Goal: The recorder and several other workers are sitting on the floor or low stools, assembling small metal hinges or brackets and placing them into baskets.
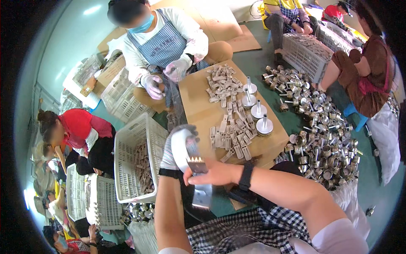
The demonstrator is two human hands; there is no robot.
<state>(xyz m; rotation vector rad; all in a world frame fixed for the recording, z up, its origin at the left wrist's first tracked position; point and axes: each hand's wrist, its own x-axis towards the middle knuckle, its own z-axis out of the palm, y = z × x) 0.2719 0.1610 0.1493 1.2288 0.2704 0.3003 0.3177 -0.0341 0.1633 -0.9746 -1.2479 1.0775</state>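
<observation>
My left hand (170, 149), in a pale striped glove, is closed round a white ring-shaped roll (181, 146), probably tape. Against the roll's lower side sits a bent metal plate (202, 197) with a toothed edge, like a tape cutter. My bare right hand (218, 172), a black band at its wrist, grips this plate from the right, fingers curled over its middle. Both hands are just off the near left corner of a cardboard-topped table (192, 91). Small grey plastic pieces (237, 131) lie heaped there, beside several round metal lids (264, 125) with upright posts.
A white basket (120, 169) of grey pieces stands left of my hands. Metal cups with handles (325, 148) cover the floor at right. Across the table sits a person in a checked apron (165, 42), gloved hands near its edge. Other people and baskets surround us.
</observation>
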